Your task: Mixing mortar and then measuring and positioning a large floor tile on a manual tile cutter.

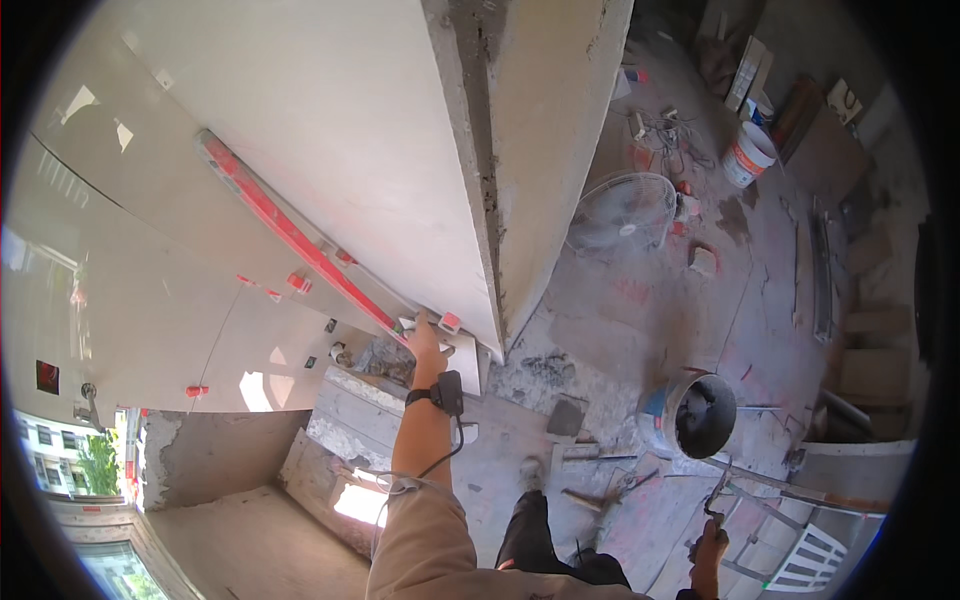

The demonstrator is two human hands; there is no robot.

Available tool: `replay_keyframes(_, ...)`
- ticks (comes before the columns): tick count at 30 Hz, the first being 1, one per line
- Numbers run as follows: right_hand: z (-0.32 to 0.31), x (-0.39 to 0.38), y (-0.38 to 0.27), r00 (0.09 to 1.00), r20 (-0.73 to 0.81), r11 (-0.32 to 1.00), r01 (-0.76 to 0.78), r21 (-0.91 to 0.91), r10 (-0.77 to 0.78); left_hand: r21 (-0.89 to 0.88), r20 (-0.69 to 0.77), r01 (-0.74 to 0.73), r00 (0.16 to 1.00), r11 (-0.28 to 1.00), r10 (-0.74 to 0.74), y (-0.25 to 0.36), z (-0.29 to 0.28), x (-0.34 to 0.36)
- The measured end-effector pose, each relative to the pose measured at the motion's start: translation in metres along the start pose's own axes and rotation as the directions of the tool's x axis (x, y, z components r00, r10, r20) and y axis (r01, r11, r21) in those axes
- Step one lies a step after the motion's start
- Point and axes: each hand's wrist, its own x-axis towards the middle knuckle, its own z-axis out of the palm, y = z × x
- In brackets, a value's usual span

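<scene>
My left hand [427,348] reaches forward to the pale tiled wall [340,110] and is closed around the lower end of a long red level [290,235]. The level slants up to the left along the wall. Beside my fingers is a small red-and-white clip [449,322], and a white board or tile piece [466,362] stands just below. My right hand [708,548] hangs low at the right, closed on the handle of a trowel [717,495]; its blade is seen nearly edge-on. Close to it stands a bucket [690,413] with dark contents.
A rough wall end [485,180] juts out ahead. On the dusty floor stand a round fan [625,215], a white bucket [748,155] and a metal ladder-like frame [800,540]. Red clips [298,283] dot the tiles. A ledge [250,540] and window lie at left.
</scene>
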Motion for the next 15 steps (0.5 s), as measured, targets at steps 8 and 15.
replay_keyframes(8, 0.011, 0.017, -0.001, 0.995, 0.086, 0.998, 0.056, 0.001, -0.056, 0.041, 0.189, -0.079, 0.980, 0.996, 0.069, -0.032, -0.013, 0.032)
replay_keyframes(15, 0.024, -0.005, -0.062, 0.980, 0.193, 0.985, -0.084, 0.148, 0.054, 0.165, 0.313, -0.599, 0.785, 0.783, 0.535, -0.099, -0.068, 0.090)
